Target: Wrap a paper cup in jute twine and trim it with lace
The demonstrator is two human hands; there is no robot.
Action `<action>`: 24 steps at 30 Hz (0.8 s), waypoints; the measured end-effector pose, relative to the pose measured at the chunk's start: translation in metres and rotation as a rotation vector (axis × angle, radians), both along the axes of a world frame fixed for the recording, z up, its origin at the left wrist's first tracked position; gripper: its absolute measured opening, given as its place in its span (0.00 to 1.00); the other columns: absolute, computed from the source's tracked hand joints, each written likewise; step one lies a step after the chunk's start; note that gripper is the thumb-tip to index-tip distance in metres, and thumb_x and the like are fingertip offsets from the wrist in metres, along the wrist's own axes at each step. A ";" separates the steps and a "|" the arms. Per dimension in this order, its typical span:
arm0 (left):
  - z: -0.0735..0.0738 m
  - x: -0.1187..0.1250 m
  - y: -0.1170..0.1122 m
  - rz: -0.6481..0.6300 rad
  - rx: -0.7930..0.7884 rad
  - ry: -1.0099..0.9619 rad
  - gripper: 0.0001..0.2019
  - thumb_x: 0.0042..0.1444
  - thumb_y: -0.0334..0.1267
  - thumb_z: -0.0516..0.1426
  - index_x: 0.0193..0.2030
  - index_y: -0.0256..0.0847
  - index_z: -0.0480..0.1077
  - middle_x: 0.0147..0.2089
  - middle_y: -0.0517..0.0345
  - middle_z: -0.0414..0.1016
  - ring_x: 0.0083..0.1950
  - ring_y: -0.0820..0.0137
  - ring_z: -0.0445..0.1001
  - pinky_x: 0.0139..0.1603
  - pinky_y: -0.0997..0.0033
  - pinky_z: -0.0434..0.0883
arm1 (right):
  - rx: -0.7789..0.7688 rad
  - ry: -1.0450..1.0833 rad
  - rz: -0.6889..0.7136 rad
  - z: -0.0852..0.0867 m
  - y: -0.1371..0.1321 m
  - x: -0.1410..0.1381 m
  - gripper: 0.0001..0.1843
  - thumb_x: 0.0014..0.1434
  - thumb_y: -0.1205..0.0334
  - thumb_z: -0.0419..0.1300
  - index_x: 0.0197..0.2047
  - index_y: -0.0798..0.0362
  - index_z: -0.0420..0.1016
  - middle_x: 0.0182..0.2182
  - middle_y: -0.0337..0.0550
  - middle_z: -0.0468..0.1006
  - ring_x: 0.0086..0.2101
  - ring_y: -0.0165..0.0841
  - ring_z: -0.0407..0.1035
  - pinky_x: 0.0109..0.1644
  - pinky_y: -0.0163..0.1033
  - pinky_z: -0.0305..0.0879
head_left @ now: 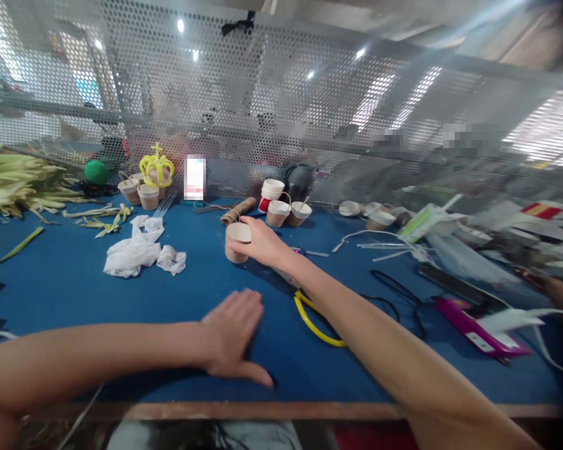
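Note:
My right hand (263,242) reaches across the blue tabletop and grips a small brown cup (234,249) with a pale inside by its right side. Just behind that cup lies a roll of brown twine (239,210). My left hand (234,334) is nearer the front edge, palm down with fingers stretched out, slightly blurred and holding nothing. Under my right forearm shows a yellow handle loop (316,325), perhaps of scissors; the rest of it is hidden. More small cups (278,212) stand together beyond my right hand.
Crumpled white tissue (134,253), pale leaf strips (19,181) and a yellow crown (156,167) over cups are on the left. A lit phone (195,178) leans against the perforated metal screen (281,94). To the right lie a purple glue-gun-like tool (478,328), cords and plastic bags.

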State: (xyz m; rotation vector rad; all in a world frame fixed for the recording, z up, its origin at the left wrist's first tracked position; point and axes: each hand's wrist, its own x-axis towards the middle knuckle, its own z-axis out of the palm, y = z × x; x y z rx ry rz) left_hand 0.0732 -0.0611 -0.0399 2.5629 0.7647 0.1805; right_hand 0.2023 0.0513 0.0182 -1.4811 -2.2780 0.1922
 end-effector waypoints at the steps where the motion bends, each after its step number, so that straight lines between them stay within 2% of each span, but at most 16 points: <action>1: 0.003 0.013 -0.008 -0.183 -0.016 -0.062 0.47 0.44 0.60 0.54 0.62 0.23 0.49 0.65 0.30 0.43 0.65 0.46 0.44 0.61 0.47 0.49 | -0.002 -0.001 -0.002 0.001 -0.001 0.001 0.38 0.47 0.53 0.61 0.57 0.65 0.58 0.50 0.63 0.67 0.49 0.46 0.63 0.51 0.47 0.59; 3: 0.008 0.031 -0.015 -0.398 0.012 -0.222 0.43 0.47 0.57 0.54 0.61 0.23 0.50 0.64 0.31 0.48 0.64 0.52 0.52 0.61 0.59 0.57 | -0.004 0.001 -0.012 0.005 -0.003 0.005 0.38 0.47 0.53 0.61 0.56 0.65 0.58 0.50 0.63 0.67 0.49 0.47 0.63 0.51 0.47 0.59; 5: 0.011 0.033 -0.006 -0.387 0.122 -0.308 0.41 0.48 0.53 0.56 0.60 0.21 0.53 0.63 0.33 0.52 0.64 0.57 0.52 0.63 0.67 0.54 | 0.006 0.005 -0.030 0.010 -0.005 0.011 0.37 0.47 0.53 0.61 0.56 0.65 0.59 0.51 0.62 0.67 0.50 0.47 0.62 0.52 0.47 0.59; 7: 0.011 0.016 0.014 -0.215 0.210 -0.194 0.40 0.49 0.56 0.53 0.60 0.22 0.54 0.63 0.34 0.52 0.65 0.56 0.50 0.64 0.63 0.49 | 0.025 0.011 -0.051 0.015 -0.009 0.020 0.37 0.47 0.54 0.61 0.56 0.65 0.59 0.51 0.62 0.66 0.52 0.47 0.61 0.54 0.47 0.57; 9: 0.006 -0.010 0.036 0.079 0.277 -0.004 0.44 0.48 0.62 0.49 0.60 0.22 0.53 0.64 0.32 0.47 0.66 0.49 0.43 0.64 0.52 0.46 | 0.046 0.017 -0.068 0.019 -0.011 0.031 0.37 0.47 0.55 0.61 0.56 0.67 0.59 0.52 0.62 0.65 0.53 0.47 0.59 0.55 0.47 0.56; 11: -0.001 -0.032 0.046 0.327 0.295 0.152 0.49 0.47 0.66 0.44 0.62 0.19 0.49 0.65 0.29 0.41 0.66 0.46 0.37 0.64 0.49 0.44 | 0.063 0.023 -0.078 0.021 -0.011 0.040 0.37 0.47 0.55 0.61 0.56 0.68 0.59 0.53 0.64 0.64 0.53 0.47 0.59 0.56 0.48 0.56; 13: -0.006 -0.036 0.039 0.369 0.237 0.237 0.48 0.50 0.65 0.41 0.62 0.18 0.46 0.65 0.28 0.40 0.66 0.46 0.37 0.63 0.49 0.44 | 0.073 0.026 -0.080 0.023 -0.008 0.045 0.37 0.47 0.55 0.61 0.56 0.68 0.59 0.53 0.64 0.64 0.53 0.48 0.59 0.55 0.49 0.56; 15: -0.006 -0.017 0.016 0.237 0.181 0.203 0.47 0.49 0.64 0.43 0.62 0.19 0.46 0.65 0.29 0.39 0.66 0.46 0.38 0.63 0.49 0.45 | 0.074 0.028 -0.073 0.025 -0.004 0.042 0.36 0.47 0.55 0.61 0.55 0.68 0.60 0.52 0.64 0.66 0.52 0.48 0.61 0.54 0.50 0.58; 16: -0.005 0.000 0.002 0.085 0.157 0.149 0.47 0.48 0.63 0.46 0.62 0.21 0.47 0.66 0.31 0.41 0.66 0.47 0.40 0.63 0.50 0.45 | 0.073 0.029 -0.067 0.026 -0.003 0.039 0.35 0.47 0.55 0.61 0.55 0.67 0.61 0.51 0.63 0.67 0.51 0.49 0.61 0.53 0.50 0.59; 18: 0.001 0.041 -0.027 -0.305 0.146 -0.014 0.39 0.53 0.58 0.46 0.62 0.27 0.50 0.65 0.40 0.48 0.66 0.55 0.45 0.65 0.56 0.45 | 0.069 0.028 -0.050 0.029 -0.001 0.031 0.35 0.46 0.55 0.61 0.54 0.67 0.62 0.49 0.62 0.69 0.50 0.48 0.63 0.52 0.50 0.60; 20: 0.008 0.077 -0.045 -0.607 0.151 -0.145 0.29 0.58 0.49 0.44 0.61 0.30 0.53 0.64 0.46 0.54 0.65 0.65 0.51 0.63 0.69 0.53 | 0.064 0.025 -0.033 0.032 -0.002 0.023 0.36 0.45 0.54 0.61 0.55 0.67 0.62 0.48 0.62 0.69 0.49 0.48 0.63 0.52 0.49 0.61; 22: 0.014 0.094 -0.048 -0.719 0.175 -0.249 0.26 0.58 0.44 0.46 0.60 0.28 0.54 0.62 0.48 0.57 0.63 0.69 0.54 0.61 0.77 0.54 | 0.063 0.023 -0.024 0.034 -0.007 0.020 0.37 0.45 0.53 0.62 0.55 0.66 0.61 0.49 0.62 0.69 0.49 0.48 0.63 0.52 0.50 0.61; 24: 0.015 0.085 -0.034 -0.634 0.220 -0.265 0.25 0.57 0.40 0.47 0.59 0.26 0.55 0.61 0.46 0.59 0.63 0.68 0.55 0.63 0.76 0.52 | 0.070 0.026 -0.026 0.035 -0.012 0.024 0.37 0.45 0.53 0.61 0.55 0.65 0.61 0.49 0.61 0.68 0.50 0.48 0.62 0.53 0.51 0.60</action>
